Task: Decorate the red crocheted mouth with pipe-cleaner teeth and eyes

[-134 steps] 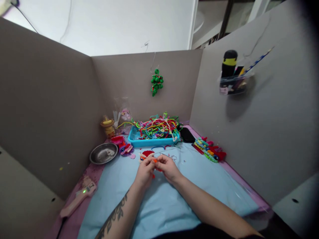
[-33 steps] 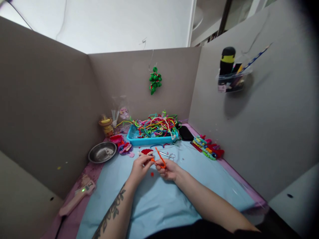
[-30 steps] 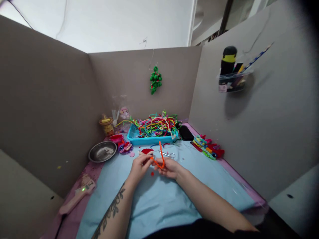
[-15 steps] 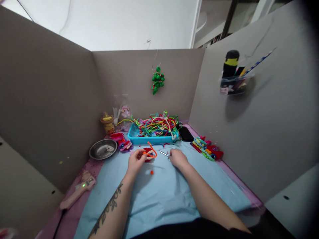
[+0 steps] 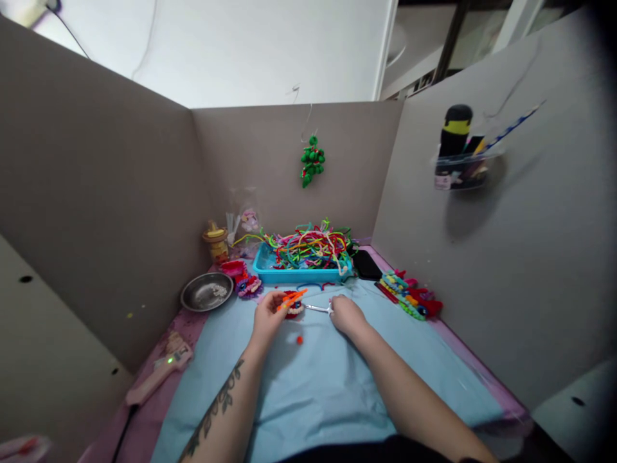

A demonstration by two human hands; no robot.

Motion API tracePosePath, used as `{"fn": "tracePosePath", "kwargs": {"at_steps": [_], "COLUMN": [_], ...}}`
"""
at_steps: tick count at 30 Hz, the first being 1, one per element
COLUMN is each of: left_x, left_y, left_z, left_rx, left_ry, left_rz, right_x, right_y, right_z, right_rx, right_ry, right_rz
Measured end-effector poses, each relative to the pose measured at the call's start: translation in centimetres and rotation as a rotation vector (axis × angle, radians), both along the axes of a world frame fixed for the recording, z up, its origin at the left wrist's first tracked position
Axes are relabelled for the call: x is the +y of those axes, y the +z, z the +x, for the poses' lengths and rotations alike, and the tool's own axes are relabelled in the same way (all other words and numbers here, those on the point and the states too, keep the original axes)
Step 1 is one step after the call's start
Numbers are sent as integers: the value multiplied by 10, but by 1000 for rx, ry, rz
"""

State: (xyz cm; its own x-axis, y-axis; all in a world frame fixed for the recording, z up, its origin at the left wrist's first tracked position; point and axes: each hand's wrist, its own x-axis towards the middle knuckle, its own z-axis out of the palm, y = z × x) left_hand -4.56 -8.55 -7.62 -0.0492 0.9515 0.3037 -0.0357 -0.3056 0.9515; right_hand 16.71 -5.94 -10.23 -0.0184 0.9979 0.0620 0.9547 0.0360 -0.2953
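My left hand (image 5: 267,316) pinches an orange pipe cleaner (image 5: 292,298), whose free end sticks out to the right over a red and white fuzzy piece (image 5: 293,307) on the blue sheet. My right hand (image 5: 345,314) is closed on the handles of small silver scissors (image 5: 317,308); their blades point left toward the orange pipe cleaner. A small red pom-pom (image 5: 299,339) lies on the sheet just below and between the hands.
A blue tray (image 5: 270,272) heaped with coloured pipe cleaners stands behind the hands. A metal bowl (image 5: 206,292) and pink glue gun (image 5: 159,375) are at left, a black phone (image 5: 367,264) and finished colourful pieces (image 5: 409,297) at right. Cardboard walls enclose the table on three sides.
My right hand let go of the orange pipe cleaner, moved right and closed on the scissors. My left hand kept the pipe cleaner and shifted slightly away from me.
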Motion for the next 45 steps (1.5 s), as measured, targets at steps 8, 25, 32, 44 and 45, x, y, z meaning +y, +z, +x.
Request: {"fn": "tracePosePath", "kwargs": {"at_steps": [8, 25, 32, 44, 45], "left_x": [7, -1, -2, -2, -2], "left_y": [-2, -10, -7, -2, 0], "left_z": [-1, 6, 3, -15, -20], "left_rx": [-114, 241, 343, 352, 349], "left_ry": [46, 79, 116, 321, 356], "left_rz": [-31, 205, 284, 308, 308], "right_x": [-13, -35, -35, -33, -31], "right_y": [12, 13, 16, 24, 28], "right_z": [-8, -38, -42, -74, -79], "right_rx": [224, 652, 770, 912, 914], "right_ry": [104, 488, 499, 372, 380], "right_rz": [37, -278, -386, -448, -446]}}
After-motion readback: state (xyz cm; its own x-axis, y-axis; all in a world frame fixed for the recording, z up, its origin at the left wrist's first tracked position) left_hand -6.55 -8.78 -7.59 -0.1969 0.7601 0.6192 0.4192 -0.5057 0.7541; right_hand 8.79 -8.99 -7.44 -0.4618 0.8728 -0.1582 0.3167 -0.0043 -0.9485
